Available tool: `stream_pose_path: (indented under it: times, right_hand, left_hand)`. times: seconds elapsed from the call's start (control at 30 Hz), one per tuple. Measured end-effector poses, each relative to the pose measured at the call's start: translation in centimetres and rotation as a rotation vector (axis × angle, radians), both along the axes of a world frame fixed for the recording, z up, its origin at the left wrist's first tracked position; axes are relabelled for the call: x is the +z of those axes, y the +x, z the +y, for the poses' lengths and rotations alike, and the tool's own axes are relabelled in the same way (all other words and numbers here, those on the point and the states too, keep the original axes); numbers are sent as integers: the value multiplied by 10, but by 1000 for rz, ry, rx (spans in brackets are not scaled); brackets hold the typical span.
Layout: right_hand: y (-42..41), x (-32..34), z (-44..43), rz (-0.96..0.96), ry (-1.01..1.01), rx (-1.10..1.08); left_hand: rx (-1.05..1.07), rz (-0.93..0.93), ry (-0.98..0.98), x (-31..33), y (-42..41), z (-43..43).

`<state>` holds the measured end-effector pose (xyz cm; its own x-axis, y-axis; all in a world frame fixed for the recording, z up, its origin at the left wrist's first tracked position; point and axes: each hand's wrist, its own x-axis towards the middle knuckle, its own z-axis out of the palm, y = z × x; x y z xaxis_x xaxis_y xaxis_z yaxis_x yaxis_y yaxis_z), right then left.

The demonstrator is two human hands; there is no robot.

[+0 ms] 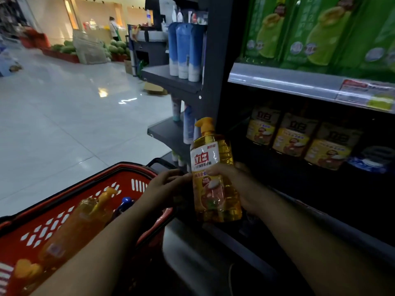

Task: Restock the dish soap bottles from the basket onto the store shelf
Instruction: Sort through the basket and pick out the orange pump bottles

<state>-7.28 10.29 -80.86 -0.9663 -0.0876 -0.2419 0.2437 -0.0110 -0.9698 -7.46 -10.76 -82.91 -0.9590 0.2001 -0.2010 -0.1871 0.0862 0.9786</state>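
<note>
I hold a yellow dish soap bottle (213,167) with a pump top upright, in front of the dark lower shelf (299,189). My right hand (241,184) wraps around its right side and front. My left hand (168,186) touches its left side near the bottom. The red basket (85,189) sits at the lower left, with another yellow bottle (79,227) lying in it and a blue-capped item (126,201) beside it. Three matching yellow bottles (299,135) stand in a row at the back of the shelf.
Green refill packs (320,33) fill the upper shelf, above a price rail (299,82). A blue pack (372,159) lies right of the shelved bottles. A side rack (183,50) holds blue-white tubes. The tiled aisle floor (64,114) opens to the left; a person stands far off.
</note>
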Motion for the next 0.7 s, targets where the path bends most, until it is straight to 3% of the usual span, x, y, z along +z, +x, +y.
stream_pose_path:
  times: [0.07, 0.17, 0.33, 0.5, 0.7]
  right_hand:
    - [6, 5, 16, 4, -32, -14]
    - [12, 9, 35, -45, -143, -77]
    - [15, 14, 72, 8, -68, -237]
    - [22, 20, 108, 71, 140, -189]
    - [0, 12, 126, 268, 213, -437]
  left_hand:
    - [-114, -156, 80, -1, -7, 16]
    - [-237, -243, 200, 2, -9, 45]
    - [-282, -136, 319, 11, -5, 93]
    - [-246, -9, 327, 4, -28, 126]
    - [-203, 151, 303, 8, -59, 165]
